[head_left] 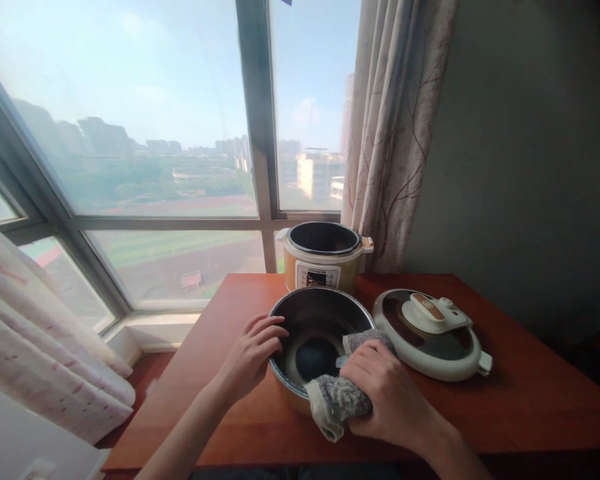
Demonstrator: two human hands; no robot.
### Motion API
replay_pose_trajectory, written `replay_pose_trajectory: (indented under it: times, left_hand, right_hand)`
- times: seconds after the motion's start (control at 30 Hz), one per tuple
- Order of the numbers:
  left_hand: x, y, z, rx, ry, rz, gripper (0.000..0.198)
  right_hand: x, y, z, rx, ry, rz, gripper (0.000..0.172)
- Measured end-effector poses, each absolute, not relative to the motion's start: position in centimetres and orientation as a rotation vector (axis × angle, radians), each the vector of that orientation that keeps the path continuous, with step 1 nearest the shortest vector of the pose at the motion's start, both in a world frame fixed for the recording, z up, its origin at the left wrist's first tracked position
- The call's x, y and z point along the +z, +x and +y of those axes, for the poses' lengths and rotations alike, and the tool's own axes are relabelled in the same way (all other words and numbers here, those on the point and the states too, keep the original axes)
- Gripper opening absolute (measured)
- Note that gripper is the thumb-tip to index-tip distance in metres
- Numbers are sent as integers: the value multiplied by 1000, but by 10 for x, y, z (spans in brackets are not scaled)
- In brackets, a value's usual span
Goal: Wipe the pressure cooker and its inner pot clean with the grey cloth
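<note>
A dark inner pot point(293, 393) with a pale rim stands near the front of the table, its open top facing up. On the left side of its rim rests my left hand point(250, 357), fingers hooked over the edge and gripping it. My right hand point(385, 393) is closed round a grey, fuzzy cloth point(337, 400), which lies bunched over the right front of the rim. Behind the pot stands the electric pressure cooker's body point(320, 263), with a dark opening and a front panel. To the right lies its lid point(430, 337), handle side up.
The reddish-brown wooden table point(520, 387) carries all of these things. Beyond it are a large window point(170, 153) and a curtain point(395, 133); another curtain point(40, 347) hangs at the left. A dark wall point(525, 153) is on the right.
</note>
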State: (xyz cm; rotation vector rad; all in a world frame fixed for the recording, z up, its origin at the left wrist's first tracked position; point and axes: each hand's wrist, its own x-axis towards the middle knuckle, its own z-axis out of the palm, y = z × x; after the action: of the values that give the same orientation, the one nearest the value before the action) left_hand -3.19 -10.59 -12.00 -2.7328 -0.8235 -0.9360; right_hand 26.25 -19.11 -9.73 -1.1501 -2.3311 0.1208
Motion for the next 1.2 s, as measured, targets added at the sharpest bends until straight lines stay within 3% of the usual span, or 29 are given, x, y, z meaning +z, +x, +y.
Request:
replay_pose_trajectory:
  times: [0.33, 0.47, 0.87, 1.2]
  left_hand:
    - [-116, 11, -184, -898, -2780, -955, 38]
    - [-121, 18, -195, -970, -2743, -984, 32]
    - [-111, -13, -171, -770, -2921, -872, 26]
    - [-98, -53, -105, -566, -2874, -929, 39]
  right_hand:
    - [-104, 232, -205, 10, -1211, -2310, 21]
    - [-107, 216, -211, -25, -1223, -2306, 22]
    - [-85, 239, -211, 147, -1198, -2486, 20]
    - [-77, 265, -200, 266, -1169, -2587, 21]
